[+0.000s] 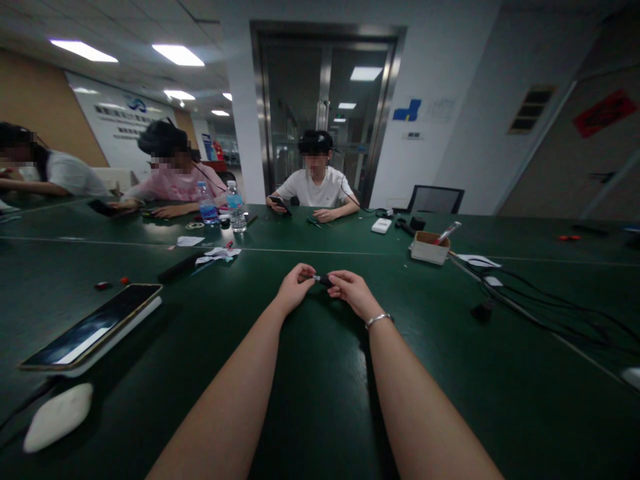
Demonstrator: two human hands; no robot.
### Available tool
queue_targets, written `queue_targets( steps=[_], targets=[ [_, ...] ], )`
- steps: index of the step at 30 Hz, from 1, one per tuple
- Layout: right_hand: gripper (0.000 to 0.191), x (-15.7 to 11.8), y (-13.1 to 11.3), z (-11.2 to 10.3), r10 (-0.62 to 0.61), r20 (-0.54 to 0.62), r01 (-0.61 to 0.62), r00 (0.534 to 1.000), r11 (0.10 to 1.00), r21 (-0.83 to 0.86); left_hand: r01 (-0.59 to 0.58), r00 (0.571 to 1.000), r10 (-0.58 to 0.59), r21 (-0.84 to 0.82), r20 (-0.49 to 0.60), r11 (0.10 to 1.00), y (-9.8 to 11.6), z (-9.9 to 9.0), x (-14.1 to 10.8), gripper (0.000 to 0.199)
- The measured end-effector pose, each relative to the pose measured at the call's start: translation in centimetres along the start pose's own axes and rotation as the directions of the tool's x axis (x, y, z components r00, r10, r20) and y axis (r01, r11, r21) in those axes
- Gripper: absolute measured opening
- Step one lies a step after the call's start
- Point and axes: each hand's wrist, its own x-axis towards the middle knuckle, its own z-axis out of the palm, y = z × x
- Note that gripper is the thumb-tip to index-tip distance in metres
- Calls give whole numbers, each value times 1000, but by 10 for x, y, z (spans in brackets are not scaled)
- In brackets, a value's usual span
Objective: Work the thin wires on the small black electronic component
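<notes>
Over the middle of the green table (320,373), a small dark object (323,281) with a pale, metallic-looking left end spans the gap between my hands. My left hand (296,289) pinches the pale end with thumb and fingertips. The black end is gripped by the fingers of my right hand (353,292), which has a silver bracelet (379,320) at the wrist. The object is too small to identify, and my fingertips partly cover both of its ends.
At the left lie a phone (95,330) on a white block and a white rounded object (59,417). Two bottles (236,208) stand beyond some crumpled paper (219,255). A small box (430,248) and black cables (545,303) are at the right. Several people sit across the table.
</notes>
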Motion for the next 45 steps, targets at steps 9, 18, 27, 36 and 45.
queue_targets(
  steps=[9,18,27,36,45],
  targets=[
    [25,-1,-1,-1,-9,34,10,999,1000,-30,65,998,-63,-80,25,995,-7,1,2,17],
    [24,-1,0,0,-6,35,7,999,999,-39,59,995,-55,-57,80,997,-6,1,0,23],
    [24,0,0,-1,3,19,-3,1000,1000,0,19,1000,-22,-95,-22,995,-12,0,3,21],
    [23,-2,-1,0,2,36,-2,999,1000,-7,25,999,-21,-120,38,992,-14,0,4,22],
    [18,0,-1,-1,19,0,-19,1000,999,39,-10,999,15,-130,39,991,-10,0,1,19]
  ],
)
